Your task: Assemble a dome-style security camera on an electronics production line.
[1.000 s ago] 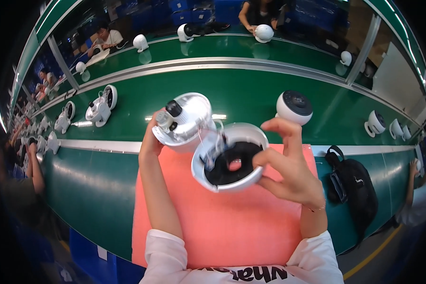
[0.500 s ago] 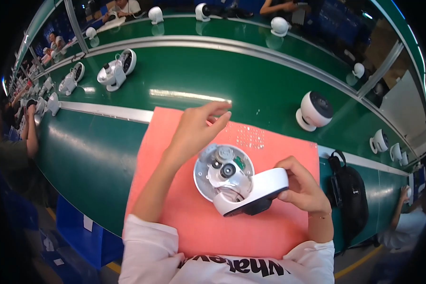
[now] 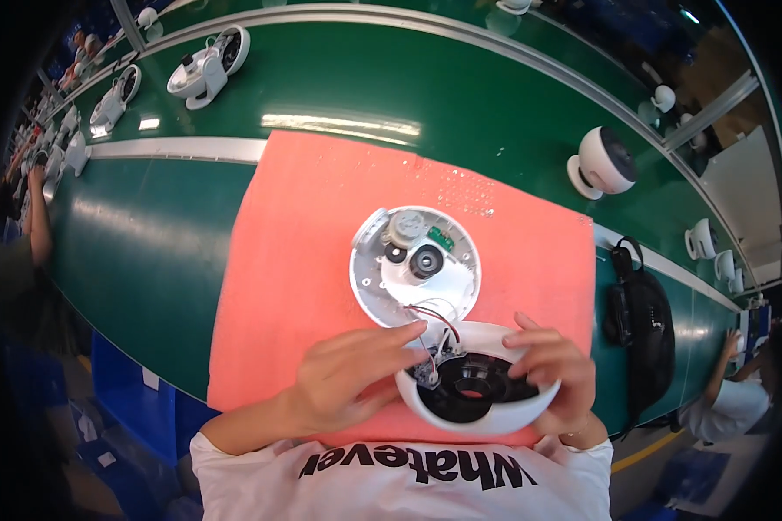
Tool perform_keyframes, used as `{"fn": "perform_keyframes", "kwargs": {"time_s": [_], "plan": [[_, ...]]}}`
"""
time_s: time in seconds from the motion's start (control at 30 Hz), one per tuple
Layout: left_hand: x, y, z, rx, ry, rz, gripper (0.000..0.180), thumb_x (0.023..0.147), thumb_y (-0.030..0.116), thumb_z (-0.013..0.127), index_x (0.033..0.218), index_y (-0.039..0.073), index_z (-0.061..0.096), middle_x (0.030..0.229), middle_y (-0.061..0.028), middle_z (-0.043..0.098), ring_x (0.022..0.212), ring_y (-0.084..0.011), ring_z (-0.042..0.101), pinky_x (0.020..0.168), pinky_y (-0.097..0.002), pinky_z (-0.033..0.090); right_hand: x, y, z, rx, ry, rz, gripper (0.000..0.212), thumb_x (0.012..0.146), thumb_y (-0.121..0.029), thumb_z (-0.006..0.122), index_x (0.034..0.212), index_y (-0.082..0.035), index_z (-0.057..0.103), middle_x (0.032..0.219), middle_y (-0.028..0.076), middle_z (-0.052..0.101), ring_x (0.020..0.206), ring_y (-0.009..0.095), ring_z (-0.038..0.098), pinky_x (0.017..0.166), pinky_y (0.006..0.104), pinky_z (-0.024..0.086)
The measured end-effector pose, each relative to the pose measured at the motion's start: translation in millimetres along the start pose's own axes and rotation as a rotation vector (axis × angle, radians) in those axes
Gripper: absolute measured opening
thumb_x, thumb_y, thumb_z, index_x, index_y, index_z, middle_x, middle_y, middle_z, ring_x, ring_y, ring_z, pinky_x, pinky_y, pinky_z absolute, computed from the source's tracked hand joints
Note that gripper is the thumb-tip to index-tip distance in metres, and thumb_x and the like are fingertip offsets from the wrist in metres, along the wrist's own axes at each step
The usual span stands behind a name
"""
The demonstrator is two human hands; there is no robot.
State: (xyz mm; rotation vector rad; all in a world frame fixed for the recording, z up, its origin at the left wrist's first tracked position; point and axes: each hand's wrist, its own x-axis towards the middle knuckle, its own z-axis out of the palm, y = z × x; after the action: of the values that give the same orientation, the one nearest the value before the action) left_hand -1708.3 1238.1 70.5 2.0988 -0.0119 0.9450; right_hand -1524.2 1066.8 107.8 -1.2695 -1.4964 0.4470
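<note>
Presently the white dome housing [image 3: 478,395] lay near the front edge of the orange mat [image 3: 304,243], its open side facing up and its wider axis running left to right. The round base plate [image 3: 415,265] lay flat just beyond it, joined by thin red and white wires [image 3: 434,321]. The right hand [image 3: 552,369] curled its fingers over the housing rim; the left hand [image 3: 347,382] pinched at the wires. Half a second earlier, the left hand had reached farther up the mat.
</note>
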Motion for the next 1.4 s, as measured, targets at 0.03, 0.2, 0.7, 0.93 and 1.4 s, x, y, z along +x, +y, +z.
{"fn": "perform_keyframes", "kwargs": {"time_s": [0.03, 0.2, 0.7, 0.93, 1.4], "plan": [[-4.7, -1.2, 0.5, 0.006, 0.025, 0.032, 0.038, 0.059, 0.001, 0.074, 0.095, -0.001, 0.062, 0.104, -0.0213, 0.062, 0.084, -0.0299, 0.065, 0.070, -0.0339, 0.055, -4.5, -0.4, -0.7, -0.106, -0.108, -0.089, 0.024, 0.072, -0.005, 0.068, 0.091, -0.007, 0.053, 0.094, 0.010, 0.059, 0.101, 0.034, 0.057, 0.096, 0.0606, 0.032], [-12.7, -16.3, -10.4, 0.043, -0.121, 0.189, 0.016, 0.072, 0.007, 0.065, 0.087, 0.001, 0.064, 0.101, -0.0190, 0.063, 0.085, -0.0276, 0.066, 0.071, -0.0346, 0.056, -29.1, -7.1, 21.1, -0.477, -0.179, -0.328, 0.020, 0.067, -0.018, 0.065, 0.083, -0.027, 0.056, 0.090, -0.006, 0.060, 0.095, 0.017, 0.060, 0.095, 0.0577, 0.027], [-16.8, -19.6, -8.7, -0.075, 0.013, 0.204, 0.023, 0.070, 0.007, 0.060, 0.091, 0.009, 0.070, 0.095, -0.0153, 0.065, 0.072, -0.0200, 0.066, 0.060, -0.0257, 0.055, -13.0, -12.5, 31.1, -0.333, -0.054, -0.245, 0.022, 0.064, -0.008, 0.066, 0.083, -0.016, 0.060, 0.081, 0.003, 0.059, 0.080, 0.021, 0.059, 0.067, 0.0376, 0.052], [-21.6, -22.7, -15.6, -0.037, -0.111, 0.154, 0.024, 0.077, 0.018, 0.066, 0.098, 0.007, 0.064, 0.089, -0.0148, 0.067, 0.065, -0.0190, 0.064, 0.052, -0.0258, 0.051, -10.7, -6.1, 21.1, -0.231, -0.076, 0.008, 0.022, 0.074, -0.014, 0.068, 0.083, 0.005, 0.060, 0.084, 0.017, 0.063, 0.078, 0.032, 0.065, 0.075, 0.0442, 0.054], [-28.9, -3.3, -3.0, -0.037, -0.145, -0.305, 0.043, 0.065, 0.026, 0.080, 0.089, -0.001, 0.058, 0.074, -0.0096, 0.066, 0.059, -0.0163, 0.065, 0.051, -0.0253, 0.051, -33.7, 16.3, 32.9, 0.197, 0.168, 0.511, 0.055, 0.081, -0.037, 0.065, 0.109, 0.000, 0.036, 0.089, 0.018, 0.059, 0.084, 0.025, 0.062, 0.072, 0.0357, 0.052]]}}
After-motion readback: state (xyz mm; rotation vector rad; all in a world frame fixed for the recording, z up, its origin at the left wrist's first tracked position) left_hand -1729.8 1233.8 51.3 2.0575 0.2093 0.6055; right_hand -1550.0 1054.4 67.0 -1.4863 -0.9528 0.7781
